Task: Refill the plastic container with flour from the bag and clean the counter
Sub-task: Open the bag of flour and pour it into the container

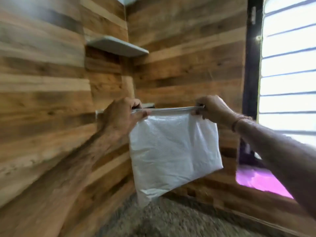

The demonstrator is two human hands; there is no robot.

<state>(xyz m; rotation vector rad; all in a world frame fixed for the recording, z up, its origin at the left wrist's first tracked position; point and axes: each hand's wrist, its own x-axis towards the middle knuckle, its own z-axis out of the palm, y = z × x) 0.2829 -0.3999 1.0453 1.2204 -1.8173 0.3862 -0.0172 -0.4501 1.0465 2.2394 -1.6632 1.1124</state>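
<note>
Flour bag [172,151] hangs in the air above the back part of the speckled counter [171,223], near the corner where the two wood-plank walls [42,100] meet; its lower left corner droops close to the counter, though whether it touches cannot be told. It is a white, semi-clear plastic bag, and its top edge is drawn out into a taut, level strip between two hands. The left hand [123,117] has its fingers closed tight on the left end of that strip, thumb over the top; the right hand [212,109] pinches the right end between thumb and fingertips. The mouth looks pressed flat, so the step in hand is most likely sealing or opening the strip. The plastic container is not in view, and how full it is cannot be judged from here.

To do this step well, keep the strip level and stretched so it does not pucker, and work along it from one end to the other instead of pulling from both corners at once. The flour's weight sits low and slumps to one side, so a sudden tug could puff powder out or tear the film. Resting the bag's bottom on the counter would take the load off the grip and steady the mouth. The view is blurred, so finer detail of the closure is unclear
</note>
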